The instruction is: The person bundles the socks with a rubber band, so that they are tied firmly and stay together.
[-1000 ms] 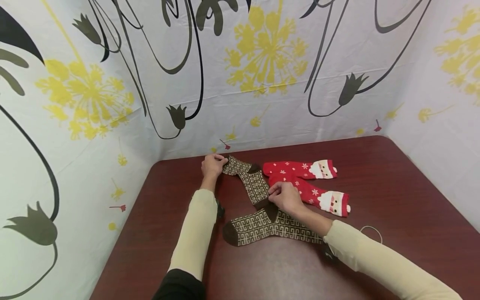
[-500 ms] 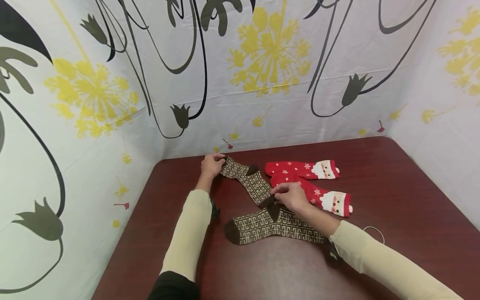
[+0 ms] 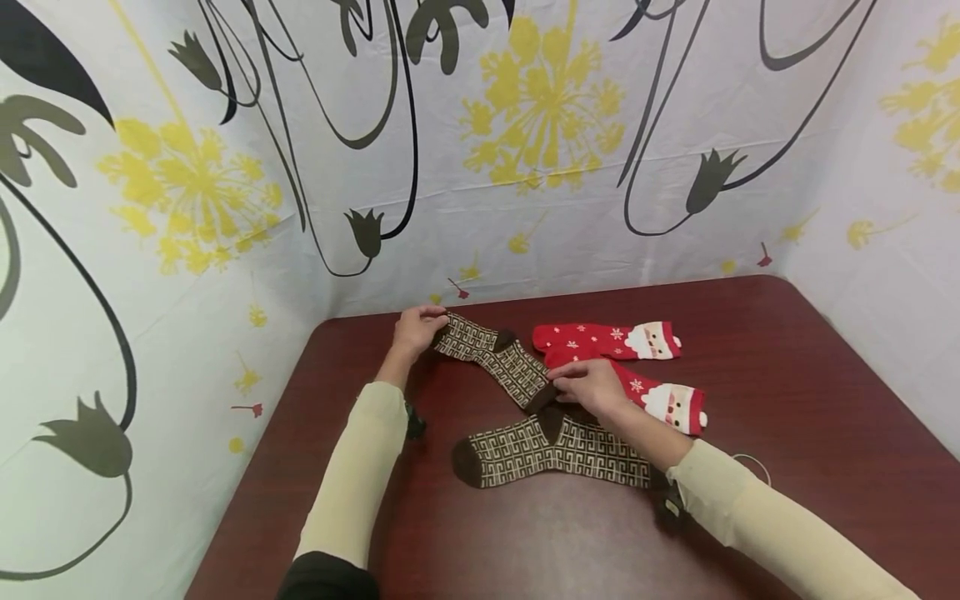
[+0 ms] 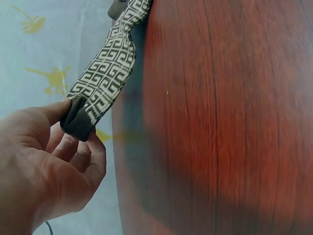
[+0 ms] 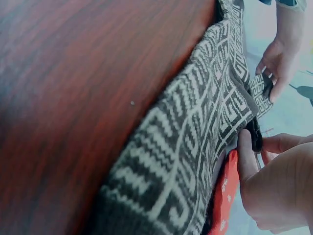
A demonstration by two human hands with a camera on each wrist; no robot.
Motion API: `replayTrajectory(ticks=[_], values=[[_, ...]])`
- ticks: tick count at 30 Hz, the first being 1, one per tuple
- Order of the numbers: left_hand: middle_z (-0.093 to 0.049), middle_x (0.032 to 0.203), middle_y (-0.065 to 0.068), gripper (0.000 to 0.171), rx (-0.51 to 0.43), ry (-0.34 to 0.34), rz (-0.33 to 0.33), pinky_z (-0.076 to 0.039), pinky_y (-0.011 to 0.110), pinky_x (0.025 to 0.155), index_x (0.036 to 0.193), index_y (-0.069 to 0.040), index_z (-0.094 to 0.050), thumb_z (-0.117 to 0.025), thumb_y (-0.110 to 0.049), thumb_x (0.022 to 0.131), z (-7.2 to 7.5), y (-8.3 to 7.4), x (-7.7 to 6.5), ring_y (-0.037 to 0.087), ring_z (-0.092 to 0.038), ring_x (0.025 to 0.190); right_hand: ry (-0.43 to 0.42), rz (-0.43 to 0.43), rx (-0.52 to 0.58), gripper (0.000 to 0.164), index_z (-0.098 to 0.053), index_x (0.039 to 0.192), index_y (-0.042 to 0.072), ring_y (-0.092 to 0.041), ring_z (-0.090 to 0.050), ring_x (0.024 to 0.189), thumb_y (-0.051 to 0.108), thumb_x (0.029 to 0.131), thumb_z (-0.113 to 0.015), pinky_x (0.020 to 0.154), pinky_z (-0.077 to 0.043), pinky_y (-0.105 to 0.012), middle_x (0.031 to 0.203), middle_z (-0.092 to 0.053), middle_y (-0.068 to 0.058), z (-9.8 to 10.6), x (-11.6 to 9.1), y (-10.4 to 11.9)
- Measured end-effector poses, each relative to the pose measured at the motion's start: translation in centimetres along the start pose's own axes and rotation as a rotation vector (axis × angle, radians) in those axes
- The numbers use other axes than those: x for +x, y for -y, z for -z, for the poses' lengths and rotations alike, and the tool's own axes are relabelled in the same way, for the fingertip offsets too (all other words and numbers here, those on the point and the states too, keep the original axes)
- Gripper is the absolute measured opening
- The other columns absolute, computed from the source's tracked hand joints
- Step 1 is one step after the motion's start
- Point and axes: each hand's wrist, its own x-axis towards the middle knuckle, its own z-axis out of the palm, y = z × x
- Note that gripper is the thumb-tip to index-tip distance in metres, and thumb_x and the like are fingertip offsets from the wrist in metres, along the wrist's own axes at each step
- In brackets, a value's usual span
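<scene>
A brown-and-cream patterned sock (image 3: 516,372) stretches between my two hands at the back of the table. My left hand (image 3: 417,330) pinches its dark far-left end, thumb on one side and fingers on the other, as the left wrist view shows with the sock's dark end (image 4: 78,123). The other dark end (image 5: 255,133) is pinched between thumb and fingers of my right hand (image 3: 592,388). Nearer to me lies a matching sock (image 3: 517,454), flat, its rounded toe to the left; my right forearm covers part of its right end.
A pair of red socks with snowflakes and Santa faces (image 3: 651,340) lies behind my right hand, partly hidden by it. A thin pale loop (image 3: 753,467) shows beside my right sleeve. The dark red table (image 3: 810,400) meets a flower-printed cloth (image 3: 487,242) at its back edge.
My left hand has moved slightly left with its end of the sock, and my right hand slightly right with the other end. The near sock and the red pair stay in place.
</scene>
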Motion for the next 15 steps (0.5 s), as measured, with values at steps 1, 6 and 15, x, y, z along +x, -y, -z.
replayTrajectory(ticks=[1, 6, 15], values=[[-0.070, 0.134, 0.016, 0.030, 0.005, 0.006, -0.008, -0.050, 0.049, 0.106, 0.132, -0.011, -0.073, -0.069, -0.024, 0.106, 0.2, 0.0, -0.1, 0.032, -0.063, 0.127, -0.002, 0.003, 0.006, 0.021, -0.076, 0.119, -0.008, -0.028, -0.078, 0.096, -0.002, 0.101, -0.069, 0.086, -0.062, -0.041, 0.124, -0.072, -0.026, 0.1, 0.0, 0.0], [-0.070, 0.131, 0.016, 0.028, 0.054, 0.027, -0.046, -0.051, 0.049, 0.103, 0.131, -0.012, -0.074, -0.068, -0.023, 0.106, 1.3, 0.1, -0.4, 0.033, -0.063, 0.124, -0.014, 0.017, 0.042, 0.020, -0.076, 0.119, -0.008, -0.028, -0.077, 0.097, -0.004, 0.099, -0.070, 0.086, -0.062, -0.043, 0.121, -0.073, -0.024, 0.6, 0.2, 0.1], [-0.074, 0.122, 0.016, 0.028, 0.054, 0.009, -0.105, -0.053, 0.048, 0.099, 0.126, -0.006, -0.075, -0.071, -0.025, 0.104, 2.9, -0.6, -1.4, 0.032, -0.066, 0.116, -0.081, 0.057, 0.090, 0.022, -0.071, 0.122, -0.009, -0.021, -0.076, 0.090, -0.003, 0.101, -0.068, 0.087, -0.062, -0.043, 0.109, -0.076, -0.023, 1.6, 0.4, 1.1]])
